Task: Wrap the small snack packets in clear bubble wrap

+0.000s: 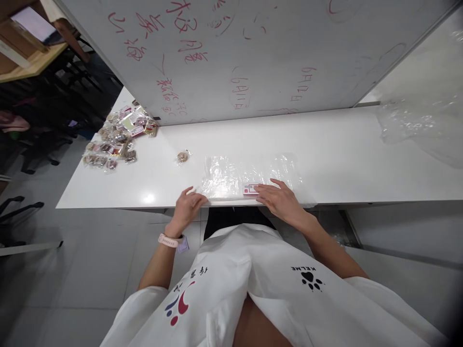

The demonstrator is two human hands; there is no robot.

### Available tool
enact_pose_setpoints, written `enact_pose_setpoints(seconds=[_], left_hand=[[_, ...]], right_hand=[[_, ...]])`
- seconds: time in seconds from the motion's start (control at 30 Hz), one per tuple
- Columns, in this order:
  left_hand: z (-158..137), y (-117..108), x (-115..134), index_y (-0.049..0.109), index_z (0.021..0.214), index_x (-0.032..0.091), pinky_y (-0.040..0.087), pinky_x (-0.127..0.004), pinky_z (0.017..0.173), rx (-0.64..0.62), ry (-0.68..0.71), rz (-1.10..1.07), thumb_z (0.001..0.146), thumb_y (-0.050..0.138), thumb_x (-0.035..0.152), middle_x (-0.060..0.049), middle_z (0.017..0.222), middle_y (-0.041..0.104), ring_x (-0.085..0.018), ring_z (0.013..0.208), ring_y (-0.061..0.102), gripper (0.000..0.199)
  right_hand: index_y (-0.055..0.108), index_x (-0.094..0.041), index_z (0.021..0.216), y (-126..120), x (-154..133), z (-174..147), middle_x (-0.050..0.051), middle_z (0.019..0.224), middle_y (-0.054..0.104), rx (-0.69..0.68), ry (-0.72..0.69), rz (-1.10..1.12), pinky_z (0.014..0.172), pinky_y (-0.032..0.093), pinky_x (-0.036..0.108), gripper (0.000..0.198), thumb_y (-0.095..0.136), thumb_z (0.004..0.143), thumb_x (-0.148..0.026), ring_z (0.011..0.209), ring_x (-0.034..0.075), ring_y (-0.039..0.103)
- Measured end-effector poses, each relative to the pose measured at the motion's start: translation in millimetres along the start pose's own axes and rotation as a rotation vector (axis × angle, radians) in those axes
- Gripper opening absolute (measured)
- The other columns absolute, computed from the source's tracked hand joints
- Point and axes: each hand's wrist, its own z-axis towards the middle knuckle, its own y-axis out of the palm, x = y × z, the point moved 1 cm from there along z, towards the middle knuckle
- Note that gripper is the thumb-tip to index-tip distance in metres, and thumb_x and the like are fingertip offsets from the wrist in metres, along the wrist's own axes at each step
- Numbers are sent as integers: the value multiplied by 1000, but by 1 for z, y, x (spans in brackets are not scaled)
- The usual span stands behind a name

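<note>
Clear plastic sheet (pixel 231 168): We find it spread, with creases, on the white table (pixel 336 159), its 6 o'clock side along the table's edge. All bearings are taken from the sheet's middle, 12 o'clock being toward the whiteboard (pixel 235 58). We judge the step in hand to be steadying sheet and box together; creases should be smoothed outward, since trapped folds could turn the box askew.
Heap of packets (pixel 123 137): Between 9 and 10 o'clock, well apart from the sheet. We note no hindrance.
Right hand (pixel 278 198): At 4 o'clock, fingers partly spread, tips at the box's 3 o'clock end. Whether it pinches or merely rests, we cannot tell. We advise light, level pressure.
Left hand (pixel 188 206): At 8 o'clock, by the sheet's corner, thumb and fingertips close together. We cannot confirm film between them. A gentle pull toward 9 o'clock should tauten the sheet.
Small box (pixel 248 189): At 6 o'clock, seemingly on top of the sheet, roughly parallel to the table's edge. We recommend holding that alignment.
Single packet (pixel 183 156): Between 9 and 10 o'clock, near the sheet. Film should not snag it.
</note>
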Motion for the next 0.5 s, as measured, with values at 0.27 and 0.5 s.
enact_pose_setpoints(seconds=[0.27, 0.5], left_hand=[[39, -4, 40, 58, 97, 21, 35, -60, 111, 385, -185, 193, 97, 52, 28, -10, 104, 68, -27, 109, 61, 9], [66, 58, 105, 54, 114, 21, 40, -50, 110, -32, 205, -59, 96, 59, 36, -9, 118, 67, -23, 114, 62, 24]], right_hand=[[74, -23, 104, -9, 2, 18, 4, 102, 78, -67, 26, 23, 103, 45, 45, 37, 38, 106, -33, 89, 20, 72], [71, -22, 85, -17, -2, 27, 3, 77, 74, -170, -18, -32, 100, 43, 42, 43, 35, 106, -34, 71, 18, 66]])
